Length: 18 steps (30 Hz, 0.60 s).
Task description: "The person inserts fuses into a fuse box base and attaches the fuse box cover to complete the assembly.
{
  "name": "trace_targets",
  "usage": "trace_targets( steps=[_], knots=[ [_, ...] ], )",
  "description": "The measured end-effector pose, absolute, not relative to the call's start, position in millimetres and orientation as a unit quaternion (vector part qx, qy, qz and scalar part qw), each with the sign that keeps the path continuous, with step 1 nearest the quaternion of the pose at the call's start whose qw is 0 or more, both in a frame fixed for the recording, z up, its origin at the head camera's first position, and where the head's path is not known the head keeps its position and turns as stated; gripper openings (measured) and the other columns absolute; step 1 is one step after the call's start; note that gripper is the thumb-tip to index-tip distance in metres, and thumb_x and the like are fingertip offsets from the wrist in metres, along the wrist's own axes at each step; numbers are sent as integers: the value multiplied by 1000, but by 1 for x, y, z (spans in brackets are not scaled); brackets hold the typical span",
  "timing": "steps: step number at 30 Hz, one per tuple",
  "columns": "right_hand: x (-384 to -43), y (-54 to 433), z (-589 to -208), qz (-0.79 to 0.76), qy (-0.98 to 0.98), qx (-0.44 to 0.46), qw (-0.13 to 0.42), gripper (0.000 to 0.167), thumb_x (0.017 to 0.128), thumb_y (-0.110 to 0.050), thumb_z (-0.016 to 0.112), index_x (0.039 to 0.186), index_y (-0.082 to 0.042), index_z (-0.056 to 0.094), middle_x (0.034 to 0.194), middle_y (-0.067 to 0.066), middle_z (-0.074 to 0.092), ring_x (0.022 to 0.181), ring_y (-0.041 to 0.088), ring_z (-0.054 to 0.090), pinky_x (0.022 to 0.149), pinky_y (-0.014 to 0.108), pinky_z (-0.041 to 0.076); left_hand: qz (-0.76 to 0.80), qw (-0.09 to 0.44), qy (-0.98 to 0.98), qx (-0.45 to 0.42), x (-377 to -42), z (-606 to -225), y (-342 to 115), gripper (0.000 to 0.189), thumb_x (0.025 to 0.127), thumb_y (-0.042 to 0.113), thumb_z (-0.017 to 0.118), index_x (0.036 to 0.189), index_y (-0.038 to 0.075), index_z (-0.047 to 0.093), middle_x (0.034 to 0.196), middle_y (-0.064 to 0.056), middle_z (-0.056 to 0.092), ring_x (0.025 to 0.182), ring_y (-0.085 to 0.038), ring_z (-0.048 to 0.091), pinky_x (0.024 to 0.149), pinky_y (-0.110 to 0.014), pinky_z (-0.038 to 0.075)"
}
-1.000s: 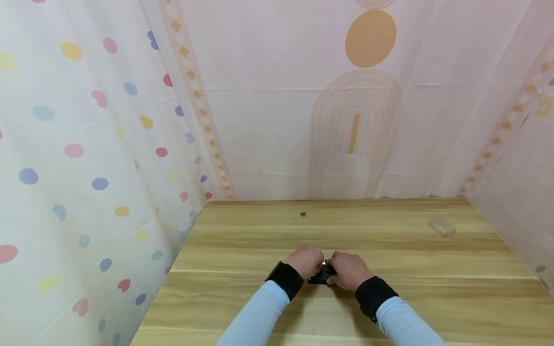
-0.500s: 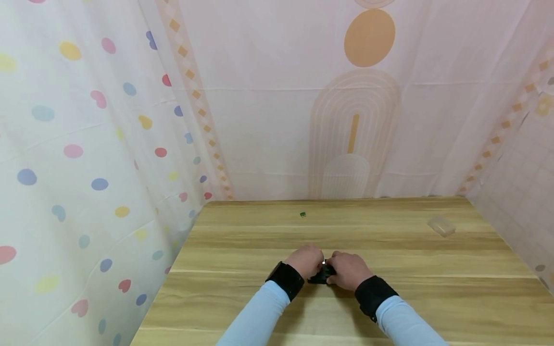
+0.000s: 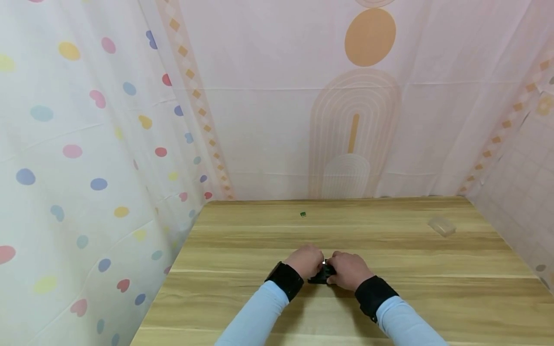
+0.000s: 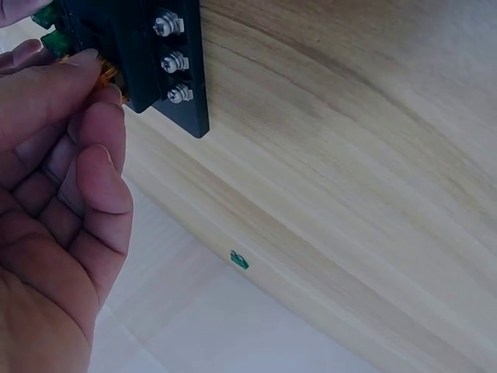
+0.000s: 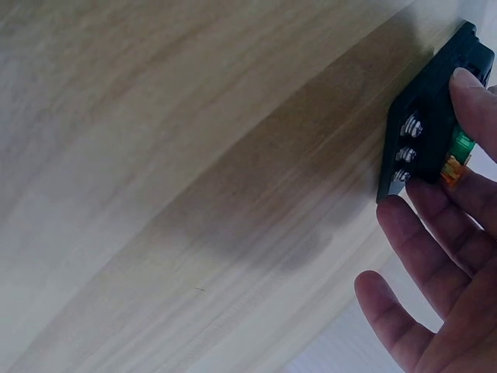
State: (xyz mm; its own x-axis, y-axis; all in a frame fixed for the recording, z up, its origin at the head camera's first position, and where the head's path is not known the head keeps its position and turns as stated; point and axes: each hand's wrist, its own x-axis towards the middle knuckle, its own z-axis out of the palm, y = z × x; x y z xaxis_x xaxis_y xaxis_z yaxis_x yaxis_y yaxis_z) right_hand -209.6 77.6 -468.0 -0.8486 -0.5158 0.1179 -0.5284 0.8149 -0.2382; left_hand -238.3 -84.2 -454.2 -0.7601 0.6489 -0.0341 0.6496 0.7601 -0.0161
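In the head view a black fuse block (image 3: 320, 276) sits on the table between my hands. My left hand (image 3: 306, 262) pinches an orange blade fuse (image 4: 110, 76) between thumb and finger, at the side of the block. Green fuses (image 4: 56, 42) sit beside it in the same row. My right hand (image 3: 349, 270) grips the block from the other side, its thumb on top and fingertips along the lower edge. Silver screw terminals (image 5: 407, 154) line the block's edge. My fingers hide part of the block, and how deep the orange fuse sits cannot be seen.
A small green piece (image 3: 303, 214), looking like another fuse, lies near the table's back edge. Farther right rests a clear plastic cover (image 3: 442, 226). Printed curtains (image 3: 268, 144) hang behind the wooden table (image 3: 225, 269) and along its sides.
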Motion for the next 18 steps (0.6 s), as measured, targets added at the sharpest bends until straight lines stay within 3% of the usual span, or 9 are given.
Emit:
trace_targets(
  steps=[18],
  knots=[
    [-210,77,-474,169,-952,254,3,31,76,-20,86,100,-5,73,91,4,62,74,19,58,68,40,50,19,49,936,348,-239,-448,-89,10,88,12,75,78,15,76,67,11,61,61,-1,51,61,-16,44]
  ],
)
